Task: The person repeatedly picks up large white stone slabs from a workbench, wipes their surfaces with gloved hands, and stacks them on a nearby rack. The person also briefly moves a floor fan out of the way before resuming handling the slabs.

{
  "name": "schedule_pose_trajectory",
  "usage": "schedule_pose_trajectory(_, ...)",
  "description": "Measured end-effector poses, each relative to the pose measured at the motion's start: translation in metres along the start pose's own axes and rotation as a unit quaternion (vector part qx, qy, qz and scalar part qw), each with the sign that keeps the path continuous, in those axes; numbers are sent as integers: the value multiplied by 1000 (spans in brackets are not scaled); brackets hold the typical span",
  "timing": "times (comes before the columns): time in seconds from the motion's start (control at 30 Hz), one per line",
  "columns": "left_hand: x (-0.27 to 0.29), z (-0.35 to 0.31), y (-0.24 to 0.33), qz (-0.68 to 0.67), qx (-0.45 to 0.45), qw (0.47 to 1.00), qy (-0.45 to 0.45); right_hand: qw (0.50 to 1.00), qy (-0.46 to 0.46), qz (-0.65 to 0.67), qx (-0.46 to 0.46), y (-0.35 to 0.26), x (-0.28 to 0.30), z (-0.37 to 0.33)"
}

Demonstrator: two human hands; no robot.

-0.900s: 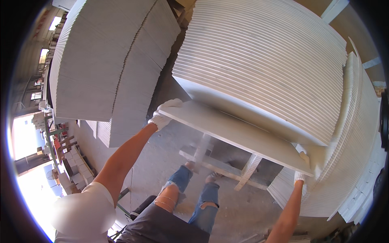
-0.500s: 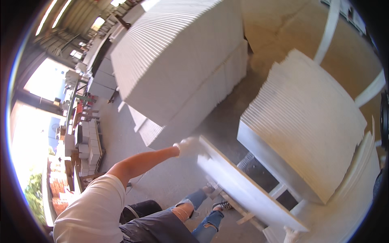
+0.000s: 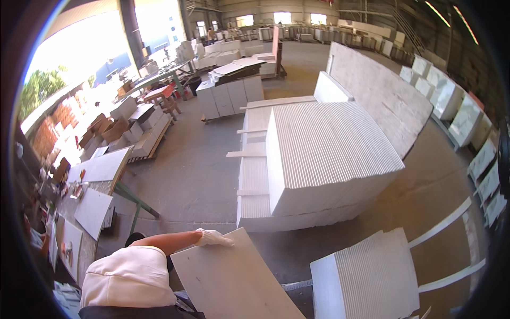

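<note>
In a white glove, my left hand (image 3: 215,238) grips the top edge of a flat, pale stone slab (image 3: 234,276). The slab is tilted in front of my body, with its broad face toward me and its lower part cut off by the picture's bottom edge. My right hand is out of the picture. To the right of the slab stands a stack of similar pale slabs (image 3: 366,276) set on edge. Farther ahead, a larger stack of thin slabs (image 3: 334,154) rests on more of the same.
A big rough stone panel (image 3: 377,95) leans behind the larger stack. At left stands a worktable (image 3: 101,165) with green legs and loose panels. A pallet (image 3: 151,141) of boxes and blocks lies beyond it. White stone blocks (image 3: 446,106) line the right side.
My view has swung up and levelled, showing more of the hall. The slab has turned so its broad face shows. My right hand, at the slab's lower end before, has left the view.
</note>
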State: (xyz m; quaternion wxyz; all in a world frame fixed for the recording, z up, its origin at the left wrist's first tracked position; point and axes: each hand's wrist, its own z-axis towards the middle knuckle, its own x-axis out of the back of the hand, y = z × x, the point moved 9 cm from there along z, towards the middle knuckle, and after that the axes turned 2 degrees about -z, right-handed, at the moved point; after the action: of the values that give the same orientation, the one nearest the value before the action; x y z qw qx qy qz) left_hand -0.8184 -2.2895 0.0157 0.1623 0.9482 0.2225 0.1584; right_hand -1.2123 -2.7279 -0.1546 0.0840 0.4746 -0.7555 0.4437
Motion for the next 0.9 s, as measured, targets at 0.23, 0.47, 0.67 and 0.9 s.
schedule_pose_trajectory(0.23, 59, -94, -130, -21, -56, 995, 86, 995, -57, -50, 71, -121, -32, -89)
schedule_pose_trajectory(0.47, 114, -115, -230, -97, -62, 989, 89, 982, -105, -107, 117, -205, -97, -161)
schedule_pose_trajectory(0.67, 224, -112, -300, -178, -21, 933, 313, 976, -120, -134, 125, -274, -184, -217)
schedule_pose_trajectory(0.9, 382, -137, -327, -143, -5, 938, 315, 974, -117, -157, 116, -347, -267, -269)
